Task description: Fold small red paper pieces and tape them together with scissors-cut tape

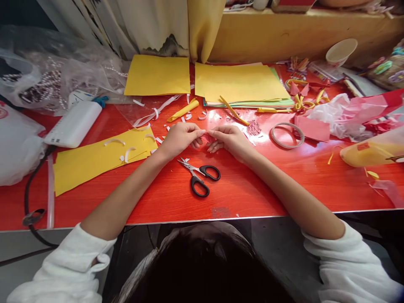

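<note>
My left hand [182, 136] and my right hand [227, 141] meet over the middle of the red table [246, 193]. Thumbs and forefingers of both are pinched together on a small red piece [206, 135], hard to make out against the red surface. Just below the hands lie black-handled scissors [199, 174] with slightly parted blades. Above them are a rolled yellow paper [183, 110] and a thin yellow strip [234, 111]. White paper scraps [188, 116] are scattered nearby.
Yellow sheets [104, 158] lie at the left, near a white device [74, 122]. Behind are a yellow sheet [158, 75] and a paper stack [240, 82]. At the right are a tape roll [287, 145], pink paper [312, 128] and a white cup [341, 52].
</note>
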Tool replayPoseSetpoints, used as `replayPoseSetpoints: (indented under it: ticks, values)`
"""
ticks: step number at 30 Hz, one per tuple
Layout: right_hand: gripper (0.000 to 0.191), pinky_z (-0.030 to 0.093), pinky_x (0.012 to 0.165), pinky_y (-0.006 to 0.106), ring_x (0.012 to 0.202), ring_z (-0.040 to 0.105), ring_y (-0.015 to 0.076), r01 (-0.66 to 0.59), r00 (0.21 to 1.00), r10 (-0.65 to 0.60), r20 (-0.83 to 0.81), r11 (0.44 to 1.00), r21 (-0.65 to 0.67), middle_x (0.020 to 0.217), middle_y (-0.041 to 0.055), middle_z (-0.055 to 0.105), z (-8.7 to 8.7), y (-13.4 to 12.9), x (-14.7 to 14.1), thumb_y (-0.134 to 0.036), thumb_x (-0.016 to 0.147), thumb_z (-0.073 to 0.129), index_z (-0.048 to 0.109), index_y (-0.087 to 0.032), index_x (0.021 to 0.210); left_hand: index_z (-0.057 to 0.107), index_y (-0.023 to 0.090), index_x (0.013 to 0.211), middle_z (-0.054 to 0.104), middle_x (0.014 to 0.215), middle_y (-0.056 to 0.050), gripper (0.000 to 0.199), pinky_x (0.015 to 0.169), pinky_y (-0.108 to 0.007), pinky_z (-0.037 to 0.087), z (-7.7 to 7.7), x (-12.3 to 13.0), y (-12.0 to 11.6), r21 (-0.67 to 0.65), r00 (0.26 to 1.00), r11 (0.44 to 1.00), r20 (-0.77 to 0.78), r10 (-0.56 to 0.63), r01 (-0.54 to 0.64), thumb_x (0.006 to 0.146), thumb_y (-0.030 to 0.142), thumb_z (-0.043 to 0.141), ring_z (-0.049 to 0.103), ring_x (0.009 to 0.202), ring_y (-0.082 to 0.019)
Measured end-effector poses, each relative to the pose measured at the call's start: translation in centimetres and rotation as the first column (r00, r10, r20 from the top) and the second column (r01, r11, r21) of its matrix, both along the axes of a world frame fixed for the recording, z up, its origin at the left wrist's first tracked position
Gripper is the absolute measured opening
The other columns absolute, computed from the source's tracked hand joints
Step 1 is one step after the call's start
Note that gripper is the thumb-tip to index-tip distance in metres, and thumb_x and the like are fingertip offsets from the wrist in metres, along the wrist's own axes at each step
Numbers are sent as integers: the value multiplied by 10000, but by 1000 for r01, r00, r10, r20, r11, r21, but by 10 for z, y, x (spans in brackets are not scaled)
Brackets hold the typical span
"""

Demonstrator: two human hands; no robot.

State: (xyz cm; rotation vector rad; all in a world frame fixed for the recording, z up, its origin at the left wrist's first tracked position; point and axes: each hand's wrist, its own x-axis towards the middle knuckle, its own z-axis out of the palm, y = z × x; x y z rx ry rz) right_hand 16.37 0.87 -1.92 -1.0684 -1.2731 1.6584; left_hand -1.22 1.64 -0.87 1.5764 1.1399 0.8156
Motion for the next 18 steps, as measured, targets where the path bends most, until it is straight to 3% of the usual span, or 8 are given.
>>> replayPoseSetpoints:
  ticks: [3, 6, 11, 18]
  values:
    - [227, 548, 490, 215, 507, 658, 138, -15, 1000, 14, 21, 1000, 14, 619, 48, 676, 1, 1, 2, -329, 736, 726, 628, -126, 712, 644, 114, 700, 651, 644, -39, 294, 565, -215, 471, -2, -1, 0, 46, 999, 999, -41, -17, 19, 783, 394, 616, 588, 546, -97]
    - [244, 554, 487, 229, 493, 654, 147, -42, 997, 42, 62, 999, 8, 602, 63, 685, 4, -1, 3, -354, 723, 737, 655, -126, 696, 627, 129, 718, 613, 636, -14, 278, 556, -207, 437, -4, 0, 0, 74, 1000, 997, 18, 6, -7, 779, 400, 621, 544, 540, -82]
    - [194, 572, 534, 236, 544, 678, 165, -176, 976, 182, 122, 982, -62, 612, 86, 698, 12, -8, 0, -291, 755, 715, 673, -114, 688, 595, 151, 732, 549, 649, 13, 208, 566, -202, 383, -1, 1, -1, 160, 996, 987, 82, 19, -32, 766, 351, 642, 471, 578, -73]
    - [212, 544, 503, 206, 480, 637, 120, -173, 977, 168, 130, 985, 21, 567, 55, 676, 15, -12, -3, -301, 769, 699, 665, -106, 694, 585, 187, 884, 531, 665, 26, 131, 604, -226, 416, 1, 2, -1, 114, 988, 991, 150, 47, -65, 767, 235, 616, 506, 600, -89]
